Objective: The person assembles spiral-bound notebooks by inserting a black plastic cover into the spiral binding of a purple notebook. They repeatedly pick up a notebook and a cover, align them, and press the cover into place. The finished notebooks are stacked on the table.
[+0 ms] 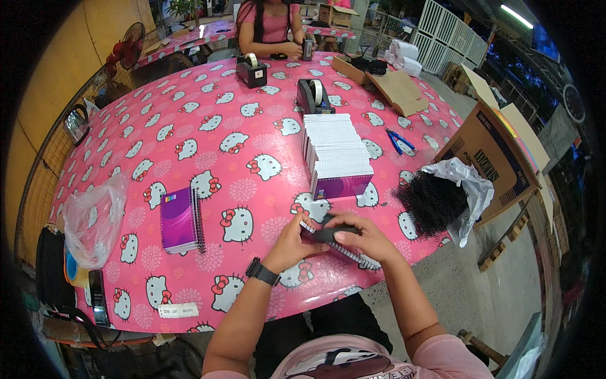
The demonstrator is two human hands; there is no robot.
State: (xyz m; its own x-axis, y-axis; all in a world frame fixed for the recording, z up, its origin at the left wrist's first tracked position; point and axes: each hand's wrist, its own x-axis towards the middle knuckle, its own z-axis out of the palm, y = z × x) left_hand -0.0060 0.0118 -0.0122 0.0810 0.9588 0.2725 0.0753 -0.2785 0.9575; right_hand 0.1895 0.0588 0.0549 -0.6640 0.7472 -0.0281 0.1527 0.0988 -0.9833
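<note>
Near the front edge of the table, my left hand (291, 246) and my right hand (367, 240) are closed on a small spiral-bound notebook (361, 258), held nearly edge-on. A black piece (331, 234) lies across its middle under my fingers; what it is, I cannot make out. Just beyond my hands stands a long row of notebooks (338, 148), white page edges up, with a purple cover (341, 187) facing me. To the left, a purple spiral notebook (179, 220) lies flat on the pink patterned tablecloth (252, 196).
Two black tape dispensers (314, 97) stand farther back. Blue-handled pliers (399, 143), a dark curly fibre bundle (434, 201) and a cardboard box (489, 161) are at right. A plastic bag (95, 221) and phone (99, 298) are at left. A person (271, 31) sits opposite.
</note>
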